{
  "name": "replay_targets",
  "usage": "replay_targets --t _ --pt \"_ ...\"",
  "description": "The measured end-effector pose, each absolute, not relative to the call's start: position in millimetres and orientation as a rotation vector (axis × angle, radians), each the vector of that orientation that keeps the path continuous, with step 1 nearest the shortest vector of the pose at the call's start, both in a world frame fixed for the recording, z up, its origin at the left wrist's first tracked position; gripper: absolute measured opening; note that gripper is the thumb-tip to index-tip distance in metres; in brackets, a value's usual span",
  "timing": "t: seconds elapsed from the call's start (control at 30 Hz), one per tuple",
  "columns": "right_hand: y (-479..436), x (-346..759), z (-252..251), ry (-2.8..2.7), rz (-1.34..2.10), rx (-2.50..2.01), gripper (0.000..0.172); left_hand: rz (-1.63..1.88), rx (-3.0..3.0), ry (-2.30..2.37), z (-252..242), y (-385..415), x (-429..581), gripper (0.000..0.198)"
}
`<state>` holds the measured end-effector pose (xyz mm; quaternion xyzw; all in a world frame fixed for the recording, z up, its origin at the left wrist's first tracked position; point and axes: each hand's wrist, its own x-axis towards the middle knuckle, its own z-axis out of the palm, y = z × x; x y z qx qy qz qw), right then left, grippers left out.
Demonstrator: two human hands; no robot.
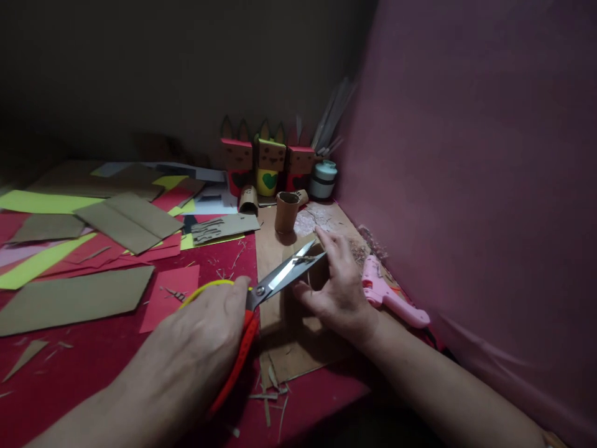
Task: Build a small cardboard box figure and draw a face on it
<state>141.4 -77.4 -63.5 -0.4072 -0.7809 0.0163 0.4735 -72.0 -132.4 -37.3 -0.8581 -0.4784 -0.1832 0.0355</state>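
Note:
My left hand [200, 330] is closed round the red and yellow handles of a pair of scissors [275, 280]. Their blades point up and to the right and are parted slightly. A thin brown sliver of cardboard [304, 259] shows between them. Beside the blade tips, my right hand [340, 289] curls thumb and fingers about a brown cardboard piece [319, 269], mostly hidden by the hand and blades. Under both lies a wooden board [298, 354]. Just beyond the blades a short cardboard tube [286, 213] stands upright.
Three box-headed paper figures [270, 158] stand at the back beside a pale blue jar [323, 180]. A pink glue gun [394, 298] lies right of my right hand, near a pink cloth wall [466, 155]. Cardboard sheets [130, 221] and coloured paper cover the left; scraps [268, 395] lie in front.

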Motion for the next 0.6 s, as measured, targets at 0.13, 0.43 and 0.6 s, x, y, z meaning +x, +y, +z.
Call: replay_targets --t 0.13,0.43,0.6 --pt "-77 141 -62 -1.907 0.051 -1.013 0.071 -0.513 -2.519 -1.339 -40 -132 -74 0.03" --pt "-77 139 -59 -1.912 0.128 -1.037 0.066 -0.544 -2.625 -1.479 -47 -135 -80 0.027" --pt "-75 142 -60 -1.944 0.154 -0.985 0.065 -0.633 -2.586 -1.554 -47 -137 -78 0.026"
